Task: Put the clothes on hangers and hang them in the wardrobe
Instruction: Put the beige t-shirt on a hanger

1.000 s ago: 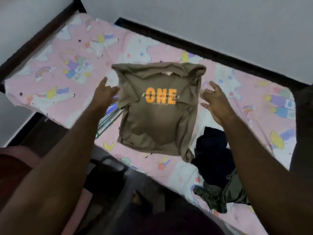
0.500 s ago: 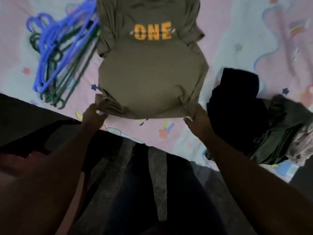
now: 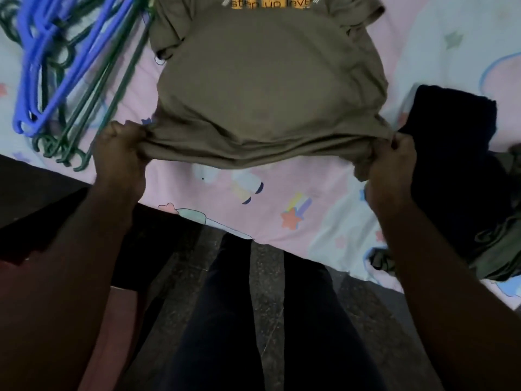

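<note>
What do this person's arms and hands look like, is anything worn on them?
Both forearms are bare: no sleeves, gloves, watch or rings show on the left hand or the right hand. Below them, the legs are in dark trousers.

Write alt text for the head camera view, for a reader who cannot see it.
A person's left hand and right hand each grip a bottom corner of an olive T-shirt spread on a pink patterned bedsheet. Blue and green hangers lie in a pile to its left, and a heap of dark clothes to its right.
</note>
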{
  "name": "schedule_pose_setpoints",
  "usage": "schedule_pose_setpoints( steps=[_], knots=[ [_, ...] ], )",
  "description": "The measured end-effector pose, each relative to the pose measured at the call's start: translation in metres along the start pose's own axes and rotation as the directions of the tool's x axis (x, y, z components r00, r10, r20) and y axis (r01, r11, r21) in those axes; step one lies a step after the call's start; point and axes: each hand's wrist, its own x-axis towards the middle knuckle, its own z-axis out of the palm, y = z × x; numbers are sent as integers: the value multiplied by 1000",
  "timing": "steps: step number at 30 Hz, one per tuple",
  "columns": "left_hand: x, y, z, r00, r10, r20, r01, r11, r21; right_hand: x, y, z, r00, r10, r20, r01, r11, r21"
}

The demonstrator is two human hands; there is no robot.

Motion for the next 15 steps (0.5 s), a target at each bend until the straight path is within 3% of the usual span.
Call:
schedule_pose_setpoints(
  steps=[1, 4, 7, 9, 12, 14, 15],
  knots=[
    [-1, 5, 1, 996, -88, -34, 88, 996, -4, 5, -2, -2, 997, 75, 12, -76, 995, 72],
    [0, -4, -6, 942, -272, -199, 315, 920, 234, 22, 18, -11, 935, 296, 197, -309, 950, 38],
    [1, -12, -11, 912, -361, -196, 407, 857, 317, 21, 28, -14, 835, 432, 342, -481, 874, 70],
    [-2, -15, -13, 912, -402, -87, 406, 848, 339, 18, 33, -15, 794, 428, 433, -490, 871, 38],
    [-11, -16, -10, 881, -455, 128, 328, 784, 527, 14, 41, -16, 747, 407, 525, -450, 892, -51],
    [-12, -18, -10, 886, -434, 164, 198, 673, 712, 11, 48, -16, 740, 378, 556, -426, 903, -46],
    [-12, -18, -10, 908, -388, 158, 100, 568, 817, 8, 49, -16, 751, 344, 564, -419, 908, 5]
  ],
)
